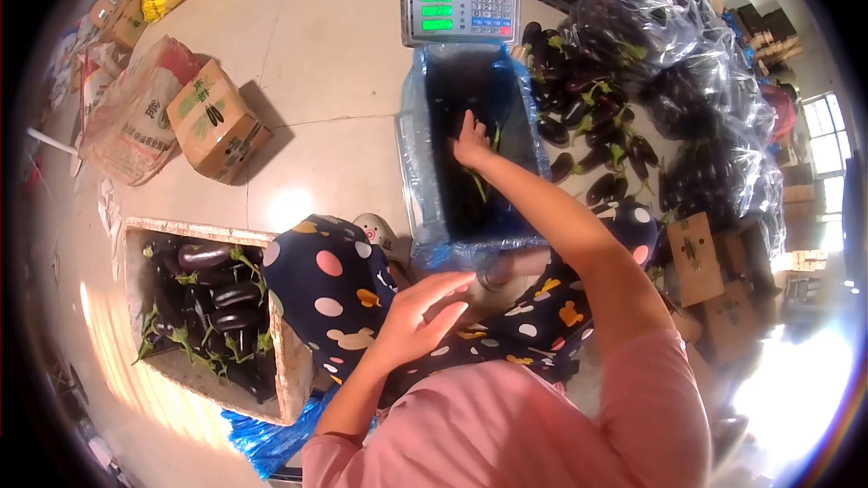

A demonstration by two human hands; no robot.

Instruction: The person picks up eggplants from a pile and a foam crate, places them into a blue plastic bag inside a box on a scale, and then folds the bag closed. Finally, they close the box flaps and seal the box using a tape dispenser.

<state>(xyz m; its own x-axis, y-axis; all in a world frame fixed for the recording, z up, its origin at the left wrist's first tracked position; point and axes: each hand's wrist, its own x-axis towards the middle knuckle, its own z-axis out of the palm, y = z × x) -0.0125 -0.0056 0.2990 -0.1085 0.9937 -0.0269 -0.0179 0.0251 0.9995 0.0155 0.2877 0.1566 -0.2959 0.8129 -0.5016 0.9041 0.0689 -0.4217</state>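
My right hand (473, 142) reaches down into a box lined with blue plastic (535, 117), its fingers partly stretched out and apart over dark eggplants. Green stems (477, 185) show beside and below the hand; the rest of the contents is lost in shadow. A digital scale display (461, 9) with lit green readouts stands at the far end of the box. Over my lap, near my knee, my left hand (420, 318) hovers with its fingers spread and nothing in it.
At my left is a foam box (287, 361) of eggplants (237, 295), with blue plastic (280, 441) beside it. Loose eggplants (597, 117) and clear bags of eggplants (692, 81) lie at the right. A cardboard carton (215, 122) and a sack (136, 122) stand far left.
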